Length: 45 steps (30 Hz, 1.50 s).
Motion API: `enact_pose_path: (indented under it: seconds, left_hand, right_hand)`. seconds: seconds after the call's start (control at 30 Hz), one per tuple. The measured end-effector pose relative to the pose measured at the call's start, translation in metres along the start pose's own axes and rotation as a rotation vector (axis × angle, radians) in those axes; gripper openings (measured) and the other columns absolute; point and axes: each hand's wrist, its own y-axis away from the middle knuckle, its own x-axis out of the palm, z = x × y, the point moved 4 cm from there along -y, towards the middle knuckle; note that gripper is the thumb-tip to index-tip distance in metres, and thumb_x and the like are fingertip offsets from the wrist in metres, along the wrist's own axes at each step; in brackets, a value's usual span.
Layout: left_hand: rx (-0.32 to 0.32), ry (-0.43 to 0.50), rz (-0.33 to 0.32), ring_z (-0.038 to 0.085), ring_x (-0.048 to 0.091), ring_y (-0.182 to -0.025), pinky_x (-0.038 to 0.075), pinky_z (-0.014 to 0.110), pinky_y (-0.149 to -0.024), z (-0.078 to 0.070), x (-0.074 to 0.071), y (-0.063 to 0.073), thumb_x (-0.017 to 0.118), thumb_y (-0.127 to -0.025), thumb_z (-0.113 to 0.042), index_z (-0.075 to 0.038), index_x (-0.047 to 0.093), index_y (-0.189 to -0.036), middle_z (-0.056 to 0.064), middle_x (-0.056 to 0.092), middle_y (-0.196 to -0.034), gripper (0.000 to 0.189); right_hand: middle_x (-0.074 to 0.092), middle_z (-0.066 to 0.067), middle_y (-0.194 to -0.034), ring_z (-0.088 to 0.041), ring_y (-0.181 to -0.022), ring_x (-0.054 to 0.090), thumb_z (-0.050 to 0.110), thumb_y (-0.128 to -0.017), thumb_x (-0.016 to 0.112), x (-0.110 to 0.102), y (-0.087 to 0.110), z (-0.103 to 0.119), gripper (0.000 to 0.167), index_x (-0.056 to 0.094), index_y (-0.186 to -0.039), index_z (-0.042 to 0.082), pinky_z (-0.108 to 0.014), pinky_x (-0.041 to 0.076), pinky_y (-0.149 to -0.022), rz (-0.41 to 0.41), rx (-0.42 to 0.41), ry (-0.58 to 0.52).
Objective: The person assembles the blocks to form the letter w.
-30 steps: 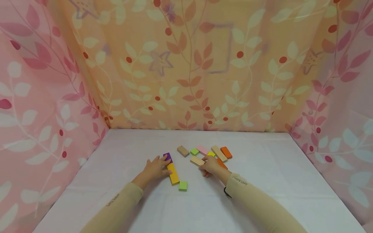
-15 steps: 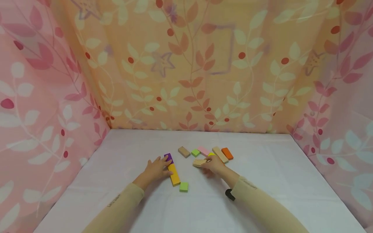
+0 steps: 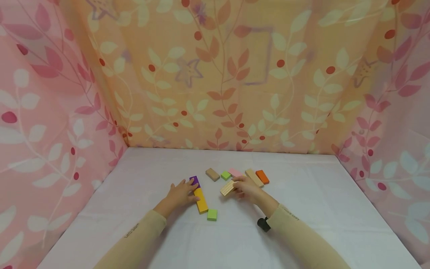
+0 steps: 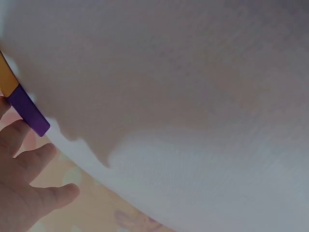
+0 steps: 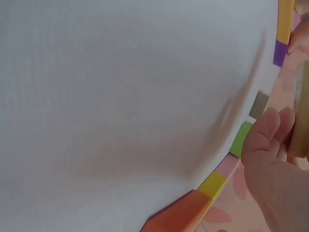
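Observation:
My left hand (image 3: 178, 195) rests with spread fingers against a purple block (image 3: 194, 181) and a yellow-orange block (image 3: 201, 201), laid end to end. In the left wrist view, fingertips touch the side of the purple block (image 4: 30, 111), and the outer fingers are spread apart. Between the thumb and fingers of my right hand (image 3: 250, 189) is a pale wooden block (image 3: 227, 188) with a grooved face, tilted and pointing toward the lower left. The right wrist view shows this wooden block (image 5: 300, 128) at the frame's right edge, pinched by the fingertips.
A light green square block (image 3: 212, 215) lies near the yellow-orange block's front end. Behind my right hand are a brown block (image 3: 212, 174), a green block (image 3: 225, 175), a pink block (image 3: 235, 172), a plain wooden block (image 3: 254, 177) and an orange block (image 3: 262, 176). Patterned cloth walls surround the white table.
The grooved wooden block has turned in my right hand, its free end swinging toward me. My right hand has shifted slightly rightward. My left hand stays at the purple and yellow-orange blocks.

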Motion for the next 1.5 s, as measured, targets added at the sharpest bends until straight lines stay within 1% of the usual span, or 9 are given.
enact_pose_path:
  seconds: [0.17,0.37,0.53,0.6,0.73,0.83,0.97,1.2,1.5]
  left_hand:
    - [0.004,0.002,0.001,0.043,0.024,-0.141,0.014,0.074,-0.104,-0.001,-0.002,0.000,0.066,-0.089,-0.046,-0.012,0.051,-0.142,0.014,0.035,-0.153,0.064]
    - [0.000,0.004,0.004,0.043,0.024,-0.141,0.014,0.074,-0.104,-0.002,-0.003,0.001,0.066,-0.089,-0.046,-0.011,0.051,-0.142,0.014,0.036,-0.153,0.065]
    - [-0.002,-0.011,0.004,0.043,0.025,-0.141,0.015,0.073,-0.104,-0.001,-0.002,0.002,0.065,-0.090,-0.046,-0.011,0.051,-0.142,0.014,0.036,-0.153,0.064]
    - [-0.004,-0.021,0.004,0.043,0.025,-0.141,0.015,0.073,-0.105,0.000,-0.002,0.002,0.065,-0.090,-0.046,-0.011,0.051,-0.142,0.014,0.036,-0.153,0.064]
    - [-0.006,-0.030,0.004,0.042,0.027,-0.141,0.016,0.072,-0.105,0.000,-0.002,0.001,0.064,-0.091,-0.047,-0.012,0.050,-0.143,0.013,0.036,-0.153,0.064]
    - [-0.009,-0.029,0.004,0.042,0.027,-0.141,0.016,0.072,-0.105,0.001,-0.001,0.000,0.064,-0.090,-0.047,-0.012,0.051,-0.143,0.013,0.036,-0.153,0.064]
    - [-0.014,-0.024,0.010,0.041,0.026,-0.141,0.015,0.072,-0.105,0.001,0.000,-0.001,0.064,-0.090,-0.048,-0.013,0.051,-0.143,0.012,0.036,-0.154,0.065]
    - [-0.013,-0.020,0.015,0.041,0.025,-0.141,0.015,0.072,-0.105,0.001,-0.001,-0.001,0.064,-0.090,-0.047,-0.013,0.050,-0.143,0.012,0.035,-0.154,0.064]
    - [-0.020,-0.013,0.020,0.041,0.025,-0.142,0.014,0.073,-0.105,0.001,-0.001,-0.001,0.065,-0.090,-0.047,-0.013,0.050,-0.143,0.012,0.035,-0.154,0.065]
  right_hand:
    - [0.064,-0.006,-0.091,-0.019,-0.077,0.059,0.006,-0.094,0.058,0.003,0.002,-0.003,0.031,0.062,-0.125,0.001,-0.025,0.045,-0.061,0.007,0.039,0.081]
    - [0.067,-0.006,-0.089,-0.019,-0.077,0.062,0.008,-0.093,0.062,0.004,0.006,-0.004,0.029,0.064,-0.119,-0.003,-0.026,0.046,-0.065,0.075,0.047,0.197]
    - [0.068,-0.004,-0.085,-0.018,-0.076,0.060,0.013,-0.090,0.067,0.005,0.006,-0.007,0.025,0.068,-0.112,0.001,-0.027,0.039,-0.064,0.091,0.059,0.297]
    - [0.067,-0.004,-0.082,-0.017,-0.072,0.058,0.013,-0.091,0.067,0.007,0.007,-0.008,0.023,0.069,-0.110,0.001,-0.026,0.037,-0.061,0.094,0.052,0.327]
    - [0.060,-0.003,-0.078,-0.015,-0.067,0.052,0.011,-0.091,0.066,0.014,0.009,-0.007,0.019,0.069,-0.106,0.000,-0.023,0.040,-0.059,0.091,0.023,0.361]
    - [0.055,-0.002,-0.078,-0.014,-0.067,0.048,0.012,-0.088,0.071,0.019,0.011,-0.005,0.018,0.067,-0.102,0.001,-0.022,0.039,-0.057,0.087,0.005,0.416]
    - [0.055,-0.003,-0.082,-0.015,-0.068,0.046,0.010,-0.083,0.077,0.023,0.011,-0.004,0.020,0.064,-0.097,0.004,-0.023,0.036,-0.056,0.076,-0.012,0.517]
    - [0.055,-0.005,-0.093,-0.018,-0.075,0.048,0.012,-0.082,0.078,0.025,0.006,-0.003,0.021,0.065,-0.097,0.007,-0.026,0.035,-0.059,0.050,0.006,0.564]
    - [0.055,-0.005,-0.094,-0.018,-0.076,0.048,0.012,-0.082,0.078,0.028,0.006,-0.001,0.020,0.066,-0.097,0.008,-0.025,0.036,-0.059,0.078,-0.004,0.586]
